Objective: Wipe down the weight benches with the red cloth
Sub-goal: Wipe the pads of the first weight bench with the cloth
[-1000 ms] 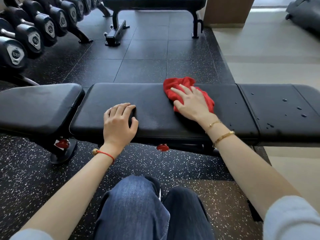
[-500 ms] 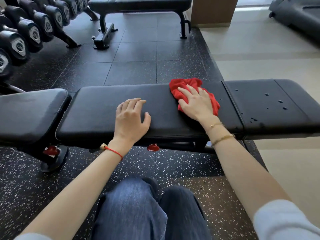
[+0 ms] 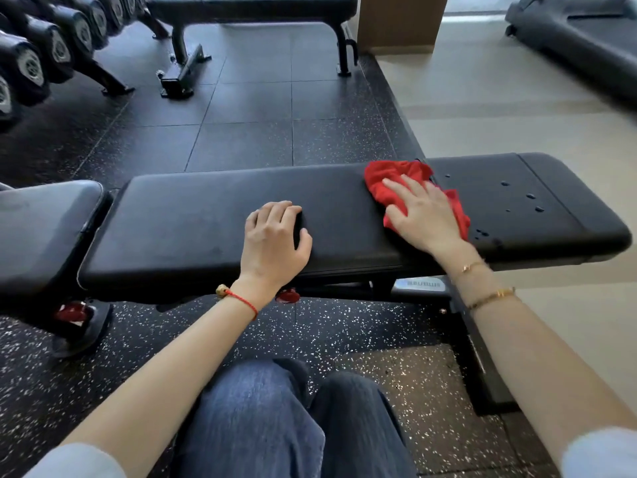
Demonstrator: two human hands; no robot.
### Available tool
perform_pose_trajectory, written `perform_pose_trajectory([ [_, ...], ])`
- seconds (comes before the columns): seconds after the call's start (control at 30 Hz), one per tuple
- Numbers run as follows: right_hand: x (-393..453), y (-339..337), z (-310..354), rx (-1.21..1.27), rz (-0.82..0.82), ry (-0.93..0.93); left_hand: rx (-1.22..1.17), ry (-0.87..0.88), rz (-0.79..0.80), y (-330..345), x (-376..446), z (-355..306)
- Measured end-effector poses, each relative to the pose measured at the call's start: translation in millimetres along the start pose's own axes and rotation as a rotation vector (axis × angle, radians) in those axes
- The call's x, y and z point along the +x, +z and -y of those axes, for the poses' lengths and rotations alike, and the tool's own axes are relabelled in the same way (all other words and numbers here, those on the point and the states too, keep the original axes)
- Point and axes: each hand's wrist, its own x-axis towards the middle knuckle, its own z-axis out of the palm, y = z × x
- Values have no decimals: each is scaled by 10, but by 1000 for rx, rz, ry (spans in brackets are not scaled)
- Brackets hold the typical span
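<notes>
right hand (image 3: 425, 215): flat, fingers spread, pressing the red cloth (image 3: 396, 181) onto the bench pad (image 3: 206, 215), right at the seam to the seat pad (image 3: 551, 201)
left hand (image 3: 272, 243): loosely curled, holding nothing, propped on the pad's near edge, likely for bracing
droplets (image 3: 531, 196): unwiped on the seat pad
room: open pad to the right, ends at its rounded edge
</notes>
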Motion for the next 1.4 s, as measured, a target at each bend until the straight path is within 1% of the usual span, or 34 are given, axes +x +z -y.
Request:
perform_pose_trajectory([
  [0.07,307,-38,-18,1,39,84,22,0,6,-1,-1,-20],
  [0.13,530,-33,139,19,79,90,25,-5,3,-4,-5,-30],
  [0.2,572,0,410,25,110,11,20,-7,-6,-6,-5,-32],
  [0.3,239,83,724,26,89,-196,16,-12,-18,5,0,-28],
  [0.37,-65,102,730,70,64,-274,13,-12,-24,9,-6,-21],
  [0.47,-225,76,460,92,46,-303,-1,-9,-33,17,-8,-10],
  [0.53,-43,43,233,52,31,-242,0,-6,-33,24,-9,-17],
  [0.67,526,-29,69,18,65,36,31,4,-33,33,-5,-29],
  [0.73,658,-15,170,32,92,63,35,10,-48,44,-5,-29],
  [0.8,596,4,350,41,100,-23,40,11,-56,49,2,-29],
  [0.93,34,77,547,54,63,-242,39,3,-61,59,10,-33],
  [1.07,-399,37,361,84,35,-307,11,6,-70,49,-4,0],
  [1.13,-475,-2,187,81,17,-283,3,2,-55,36,-15,12],
  [1.23,-414,-30,-20,46,-11,-123,5,11,-40,16,-27,3],
  [1.33,-248,-56,20,49,-15,58,3,10,-44,25,-22,8],
  [1.4,-241,-54,133,73,-6,92,0,8,-49,38,-27,5],
])
